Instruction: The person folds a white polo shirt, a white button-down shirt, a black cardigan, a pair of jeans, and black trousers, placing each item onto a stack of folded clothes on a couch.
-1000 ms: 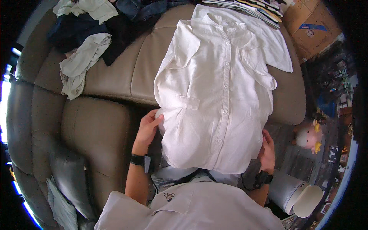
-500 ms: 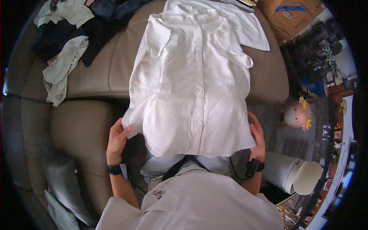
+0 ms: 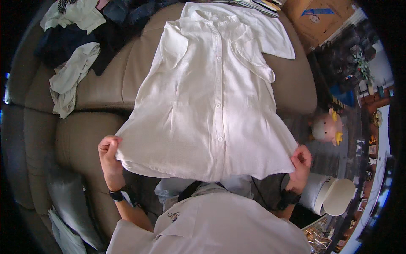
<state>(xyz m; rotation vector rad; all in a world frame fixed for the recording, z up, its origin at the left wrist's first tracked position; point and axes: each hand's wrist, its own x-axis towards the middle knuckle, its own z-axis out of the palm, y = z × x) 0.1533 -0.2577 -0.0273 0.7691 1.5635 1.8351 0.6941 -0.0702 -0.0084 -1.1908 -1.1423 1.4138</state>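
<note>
A white button-front shirt (image 3: 190, 114) lies face up, its collar away from me on the brown sofa and its lower part stretched over the sofa's front edge toward my lap. My left hand (image 3: 111, 154) pinches the left corner of its hem. At the other side my right hand (image 3: 300, 161) grips the right hem corner between thumb and fingers. The hem is spread wide and pulled fairly taut between both hands. Another white garment (image 3: 279, 42) lies flat, partly under the shirt at the far right.
The brown sofa (image 3: 110, 89) carries a heap of dark and white clothes (image 3: 74, 38) at the far left. A grey cushion (image 3: 72, 203) rests near left. On the right stand a white bin (image 3: 317, 192) with its lid raised, a pink animal figure (image 3: 325, 127) and a cardboard box (image 3: 317, 25).
Both hands have moved outward, away from each other, and closed on the hem corners. The shirt's lower part has widened and its folds at the waist have flattened.
</note>
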